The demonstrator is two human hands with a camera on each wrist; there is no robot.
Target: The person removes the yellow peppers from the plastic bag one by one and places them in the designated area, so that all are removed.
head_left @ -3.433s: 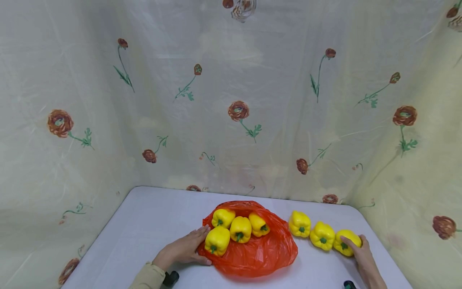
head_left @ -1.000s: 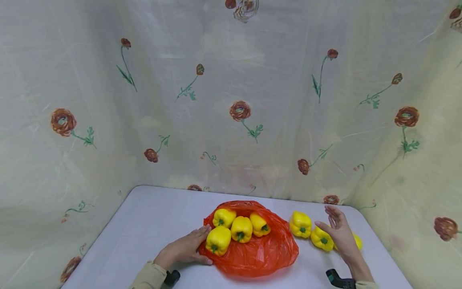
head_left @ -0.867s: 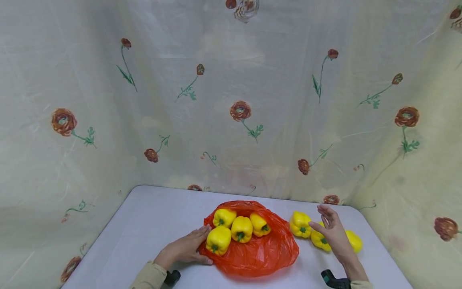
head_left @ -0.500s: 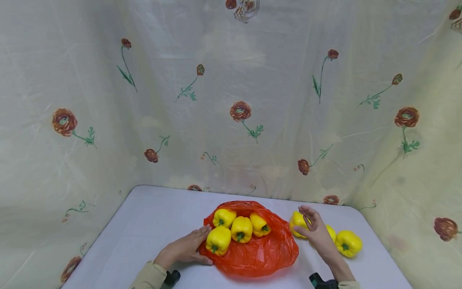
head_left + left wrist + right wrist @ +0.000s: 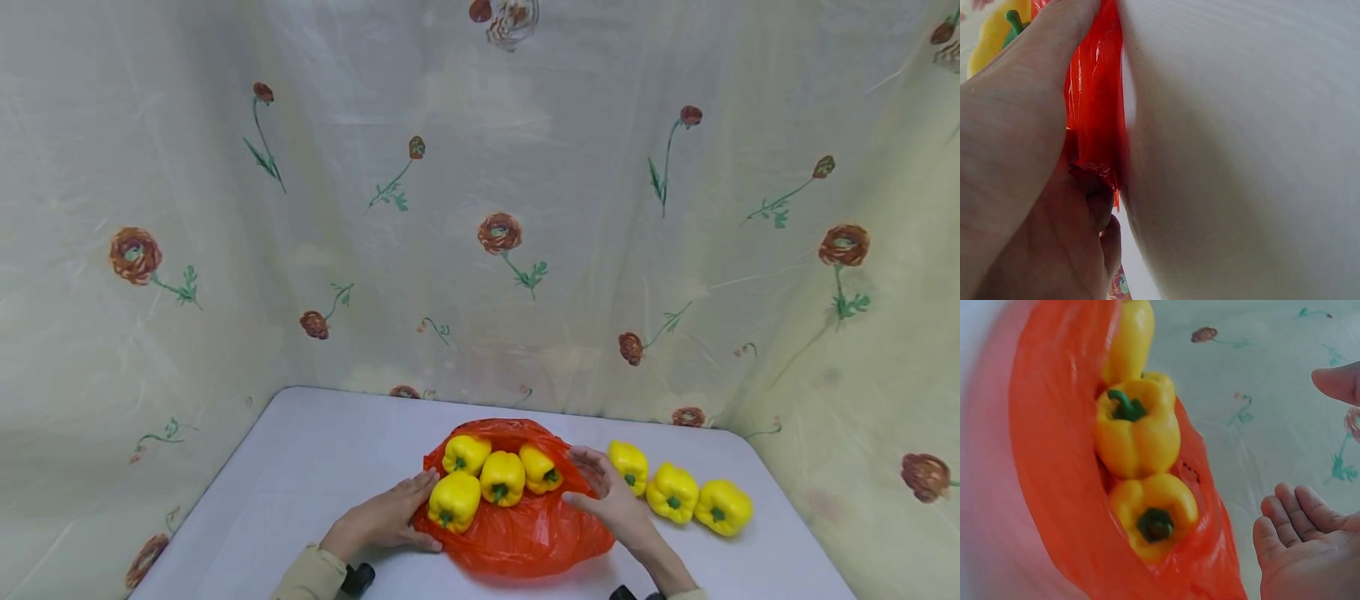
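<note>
A red plastic bag lies with its mouth open on the white table, several yellow bell peppers inside it. My left hand rests against the bag's left side, thumb spread from the fingers; in the left wrist view the red film shows between thumb and fingers. My right hand is over the bag's right edge and holds nothing. The right wrist view shows that palm turned up toward the camera with thumb apart, beside the bagged peppers.
Three yellow bell peppers stand in a slanting row right of the bag, the middle one next to the outermost. The white table ends at a flower-patterned curtain behind and at both sides.
My right hand let go of the rightmost pepper, lifted, and swept left above the row to the bag's right edge. My left hand and the bagged peppers stay where they were.
</note>
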